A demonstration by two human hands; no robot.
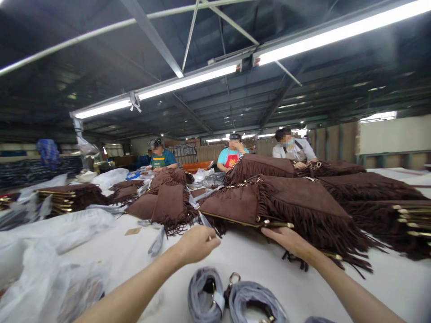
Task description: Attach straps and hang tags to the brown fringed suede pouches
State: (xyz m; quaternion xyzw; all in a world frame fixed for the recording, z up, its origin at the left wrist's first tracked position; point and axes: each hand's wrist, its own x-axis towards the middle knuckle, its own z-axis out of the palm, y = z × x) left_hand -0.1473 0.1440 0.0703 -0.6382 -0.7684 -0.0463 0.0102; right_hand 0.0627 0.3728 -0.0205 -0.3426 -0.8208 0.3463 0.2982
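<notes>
A brown fringed bag [232, 202] with a gold zipper edge lies on top of other brown bags in the middle. My right hand [286, 238] is at its near edge, fingers reaching under the bag by the zipper end. My left hand [197, 244] is closed just left of and below the bag, above the white table [175, 291]; a small pale bit shows at its fingertips, too small to name. Near the front edge lie two coiled straps [206, 294] wrapped in grey material, with a metal clasp [235, 278] between them.
Stacked brown bags [380, 202] cover the right side. More brown bags [164, 202] and clear plastic wrapping [50, 269] lie at the left. Three people [232, 154] sit or stand across the table. A small brown tag [132, 231] lies left of centre.
</notes>
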